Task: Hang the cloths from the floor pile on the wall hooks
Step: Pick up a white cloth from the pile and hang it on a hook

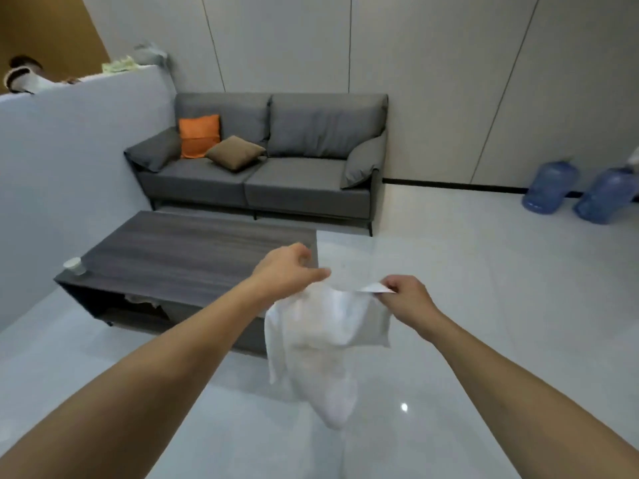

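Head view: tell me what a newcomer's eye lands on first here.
First, the white cloth hanging in mid-air at centre, pinched along its top edge by the left hand and the right hand. Next, the orange cushion at the left end of the grey sofa against the back wall. Then the two blue water jugs lying on the floor at far right.
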### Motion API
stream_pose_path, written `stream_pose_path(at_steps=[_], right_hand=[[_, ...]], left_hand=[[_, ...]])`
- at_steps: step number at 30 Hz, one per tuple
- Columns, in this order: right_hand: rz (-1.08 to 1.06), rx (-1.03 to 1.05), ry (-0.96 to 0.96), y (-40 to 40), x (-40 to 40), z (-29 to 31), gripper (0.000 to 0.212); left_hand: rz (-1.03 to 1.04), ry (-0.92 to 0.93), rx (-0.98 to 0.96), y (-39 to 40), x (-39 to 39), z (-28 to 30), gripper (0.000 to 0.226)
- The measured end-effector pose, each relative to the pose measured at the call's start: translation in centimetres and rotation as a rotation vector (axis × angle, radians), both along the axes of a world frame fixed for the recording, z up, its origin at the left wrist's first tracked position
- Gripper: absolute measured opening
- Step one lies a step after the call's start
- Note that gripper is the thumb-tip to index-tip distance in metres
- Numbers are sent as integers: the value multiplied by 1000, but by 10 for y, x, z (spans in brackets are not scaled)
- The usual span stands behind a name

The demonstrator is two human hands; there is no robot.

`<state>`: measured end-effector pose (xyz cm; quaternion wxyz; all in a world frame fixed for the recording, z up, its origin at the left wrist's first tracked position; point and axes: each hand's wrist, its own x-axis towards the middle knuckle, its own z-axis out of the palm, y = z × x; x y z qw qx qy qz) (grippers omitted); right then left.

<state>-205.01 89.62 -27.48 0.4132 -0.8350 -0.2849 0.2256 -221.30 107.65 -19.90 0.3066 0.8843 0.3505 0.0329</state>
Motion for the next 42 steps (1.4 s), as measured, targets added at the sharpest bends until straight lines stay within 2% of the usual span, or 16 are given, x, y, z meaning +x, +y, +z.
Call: stream_pose_path(at_steps=[2,3,5,7,8,12,14,17,20,21,24,26,32,36,39,42], right_hand=[[49,116,5,5,8,29,22],[61,165,15,7,14,40,20],[24,244,29,6,30,57,16],[-73,311,87,0,55,60,10],[-112,321,122,-6,70,57,15],[-70,77,252,-23,132,31,79],[-55,-6,284,-17,154,20,98],[-19,-24,313,10,183,21,81],[77,-70,281,52,211,34,84],[92,-42,261,70,221,37,78],[12,81,239,123,248,41,33],[-7,74,249,153,268,35,18],[71,70,313,230,306,22,30],[142,90,319,286,316,18,35],[253,61,338,326,324,17,40],[434,-1,311,366,338,15,48]], left_hand=[[-248,40,-105,-19,39,-8,81],[-347,32,-172,-30,57,-11,81],[-413,-73,-272,-42,95,-22,54],[-352,-224,-310,-46,131,-28,25],[-326,-276,-322,-45,148,-29,19],[-314,-396,-416,-30,212,-27,18],[-314,-432,-411,-18,245,-24,19],[-283,-465,-371,12,291,-19,17],[-246,-493,-414,51,327,-14,20],[-245,-494,-440,63,338,-13,23],[-243,-470,-519,100,366,-18,23],[-223,-459,-521,129,376,-23,26],[-53,-511,-500,221,380,-35,22],[80,-506,-570,264,373,-49,21],[112,-487,-586,287,360,-45,13],[163,-434,-566,310,351,-42,24]])
